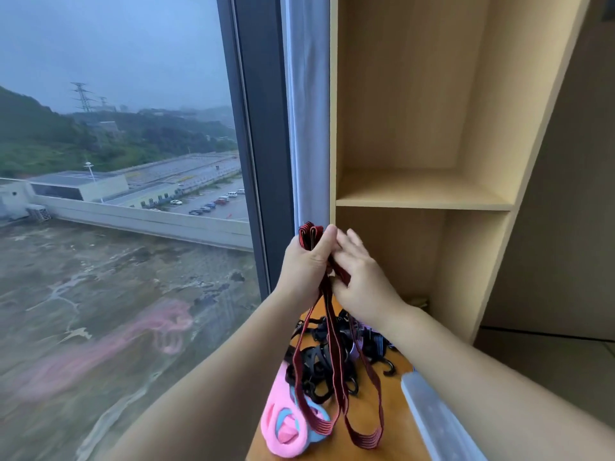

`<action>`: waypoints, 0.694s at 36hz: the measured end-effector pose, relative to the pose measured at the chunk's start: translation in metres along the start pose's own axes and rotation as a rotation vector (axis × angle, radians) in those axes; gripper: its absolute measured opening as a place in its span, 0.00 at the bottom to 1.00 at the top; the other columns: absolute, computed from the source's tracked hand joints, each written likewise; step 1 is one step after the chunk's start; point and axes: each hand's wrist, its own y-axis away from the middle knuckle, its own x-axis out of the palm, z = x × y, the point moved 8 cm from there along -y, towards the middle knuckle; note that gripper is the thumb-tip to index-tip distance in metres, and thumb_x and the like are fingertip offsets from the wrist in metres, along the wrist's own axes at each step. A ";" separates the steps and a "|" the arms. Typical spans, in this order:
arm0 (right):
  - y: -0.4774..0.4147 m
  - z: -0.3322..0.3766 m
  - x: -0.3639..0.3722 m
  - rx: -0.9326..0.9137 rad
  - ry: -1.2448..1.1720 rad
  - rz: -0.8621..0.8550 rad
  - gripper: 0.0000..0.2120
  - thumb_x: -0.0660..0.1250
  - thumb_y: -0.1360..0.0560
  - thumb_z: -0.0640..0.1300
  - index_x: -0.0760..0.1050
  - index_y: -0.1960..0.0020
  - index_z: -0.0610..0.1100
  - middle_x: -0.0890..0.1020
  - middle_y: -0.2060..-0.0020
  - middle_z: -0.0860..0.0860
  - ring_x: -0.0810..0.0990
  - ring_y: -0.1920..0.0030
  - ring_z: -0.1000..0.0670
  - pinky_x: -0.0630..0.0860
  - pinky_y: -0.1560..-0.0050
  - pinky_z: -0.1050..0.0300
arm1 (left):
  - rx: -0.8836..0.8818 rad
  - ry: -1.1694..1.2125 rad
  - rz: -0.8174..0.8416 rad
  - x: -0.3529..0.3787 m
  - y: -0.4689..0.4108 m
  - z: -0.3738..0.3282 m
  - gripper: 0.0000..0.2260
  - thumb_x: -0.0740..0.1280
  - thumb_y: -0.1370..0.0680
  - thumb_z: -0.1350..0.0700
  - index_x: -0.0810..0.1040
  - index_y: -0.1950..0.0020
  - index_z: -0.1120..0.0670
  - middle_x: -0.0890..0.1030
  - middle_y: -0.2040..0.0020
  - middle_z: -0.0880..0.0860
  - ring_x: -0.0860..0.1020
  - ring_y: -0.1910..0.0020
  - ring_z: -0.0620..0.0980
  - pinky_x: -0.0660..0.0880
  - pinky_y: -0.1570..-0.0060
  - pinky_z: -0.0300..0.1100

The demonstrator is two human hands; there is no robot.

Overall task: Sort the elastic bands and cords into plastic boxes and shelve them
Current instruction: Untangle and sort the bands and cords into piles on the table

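A red-and-black flat elastic cord (336, 377) hangs in long loops, folded over at its top. My left hand (306, 261) is shut around the folded top, raised above the table. My right hand (362, 277) touches the same cord just to the right, fingers wrapped on its strands. Below lie a tangle of black cords with hooks (319, 364) and pink and blue elastic bands (286, 427) on the wooden table (392, 437). The rim of a clear plastic box (432, 424) shows at lower right.
A light wooden shelf unit (422, 194) stands straight ahead with open compartments. A tall window (133, 194) with a dark frame fills the left side. A pale curtain (306, 128) hangs between window and shelf.
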 end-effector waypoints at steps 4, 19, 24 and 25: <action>0.001 -0.015 0.005 0.052 -0.061 0.095 0.29 0.63 0.23 0.34 0.65 0.25 0.51 0.47 0.21 0.50 0.42 0.22 0.52 0.45 0.25 0.55 | -0.020 0.022 0.016 -0.005 -0.002 0.003 0.13 0.76 0.30 0.47 0.76 0.70 0.47 0.75 0.71 0.46 0.76 0.69 0.45 0.74 0.66 0.43; 0.012 -0.047 0.032 0.293 -0.799 0.292 0.11 0.77 0.33 0.43 0.82 0.53 0.43 0.84 0.53 0.44 0.83 0.49 0.47 0.77 0.42 0.54 | -0.065 0.372 0.019 0.023 -0.001 -0.014 0.14 0.71 0.24 0.46 0.72 0.55 0.56 0.76 0.67 0.52 0.77 0.69 0.50 0.79 0.63 0.45; 0.023 -0.051 0.039 0.334 -0.913 0.435 0.09 0.78 0.33 0.40 0.78 0.60 0.45 0.80 0.65 0.43 0.82 0.60 0.43 0.78 0.46 0.44 | -0.066 0.403 0.064 0.018 -0.008 -0.024 0.15 0.70 0.24 0.46 0.70 0.54 0.55 0.74 0.67 0.51 0.71 0.72 0.46 0.73 0.69 0.40; 0.026 -0.053 0.040 0.340 -0.917 0.446 0.10 0.78 0.33 0.41 0.77 0.59 0.44 0.78 0.67 0.45 0.80 0.64 0.45 0.79 0.48 0.45 | -0.065 0.411 0.054 0.014 -0.011 -0.024 0.15 0.70 0.24 0.46 0.70 0.54 0.55 0.74 0.67 0.52 0.71 0.72 0.46 0.73 0.69 0.40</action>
